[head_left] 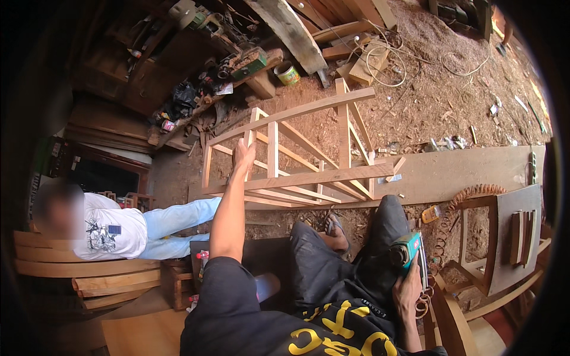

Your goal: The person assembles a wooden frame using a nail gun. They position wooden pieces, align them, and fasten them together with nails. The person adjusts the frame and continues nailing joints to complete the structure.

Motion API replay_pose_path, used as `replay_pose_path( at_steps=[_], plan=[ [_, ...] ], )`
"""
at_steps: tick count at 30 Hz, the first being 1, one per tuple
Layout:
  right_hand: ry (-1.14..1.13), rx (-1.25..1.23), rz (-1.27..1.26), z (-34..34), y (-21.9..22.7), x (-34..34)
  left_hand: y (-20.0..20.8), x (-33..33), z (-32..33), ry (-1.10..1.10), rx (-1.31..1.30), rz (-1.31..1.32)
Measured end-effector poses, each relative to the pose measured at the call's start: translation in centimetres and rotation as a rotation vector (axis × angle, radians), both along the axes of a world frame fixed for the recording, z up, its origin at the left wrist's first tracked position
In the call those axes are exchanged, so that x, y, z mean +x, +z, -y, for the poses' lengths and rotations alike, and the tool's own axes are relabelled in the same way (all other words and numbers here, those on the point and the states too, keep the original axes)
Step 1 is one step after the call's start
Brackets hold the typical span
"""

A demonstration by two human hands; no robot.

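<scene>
My left arm reaches forward, and my left hand (244,156) is closed round a short bar near the left end of a pale wooden frame (273,149). The frame, made of long rails joined by crosspieces, stands on the ground in front of my legs. By my right thigh, my right hand (407,289) grips a teal nail gun (405,249), which is held away from the frame. A coiled air hose (440,240) loops beside it. My right fingers are partly hidden by the tool.
Another person (113,225) in a light shirt and jeans sits at the left. A board (463,165) lies beyond my feet. Right of me stands a wooden chair-like piece (504,237) with loose slats on it. Sawdust, scrap timber and a tin can (287,73) lie farther off.
</scene>
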State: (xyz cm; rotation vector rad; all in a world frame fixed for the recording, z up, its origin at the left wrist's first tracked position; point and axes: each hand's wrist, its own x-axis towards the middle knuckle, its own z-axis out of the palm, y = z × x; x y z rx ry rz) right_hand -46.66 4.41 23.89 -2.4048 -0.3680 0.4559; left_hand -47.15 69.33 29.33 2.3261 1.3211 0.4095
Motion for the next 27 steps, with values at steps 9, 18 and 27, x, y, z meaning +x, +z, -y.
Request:
replay_pose_path(
  at_steps=[9, 18, 27],
  plan=[
    [0.016, -0.014, -0.047, -0.4, 0.2, 1.0, 4.4, 0.3, 2.4, 0.004, -0.563, 0.03],
    [0.02, -0.028, 0.006, -0.8, 0.6, 1.2, 4.5, 0.8, 2.7, 0.155, -0.552, -0.07],
    [0.026, -0.068, 0.004, -0.3, 0.6, 0.9, 3.7, 0.8, 3.4, 0.008, -0.195, 0.015]
  ],
)
